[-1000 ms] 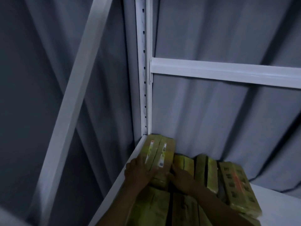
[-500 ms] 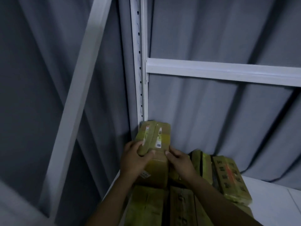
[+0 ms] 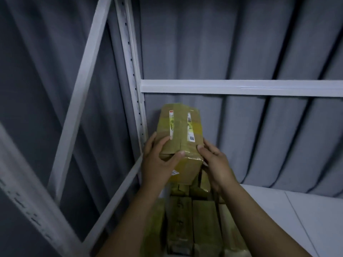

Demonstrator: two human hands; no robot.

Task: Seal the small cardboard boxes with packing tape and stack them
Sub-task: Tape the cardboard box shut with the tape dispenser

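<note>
A small taped cardboard box [image 3: 181,132] with white label strips on its top is lifted in the back left corner of the shelf. My left hand [image 3: 157,162] grips its near left side, thumb across the front edge. My right hand [image 3: 216,164] holds the near right corner, thumb on top. Below it lie several more taped boxes [image 3: 193,221] side by side on the white shelf [image 3: 289,216], partly hidden by my forearms.
A white slotted upright post [image 3: 134,84] stands just left of the box. A white crossbeam [image 3: 241,87] runs above it. A diagonal brace [image 3: 81,86] and grey curtain [image 3: 241,138] close off the left and back. Bare shelf surface lies to the right.
Both hands have raised the box off the pile and up along the post. The view has dropped and shifted, so the boxes at the right are out of sight.
</note>
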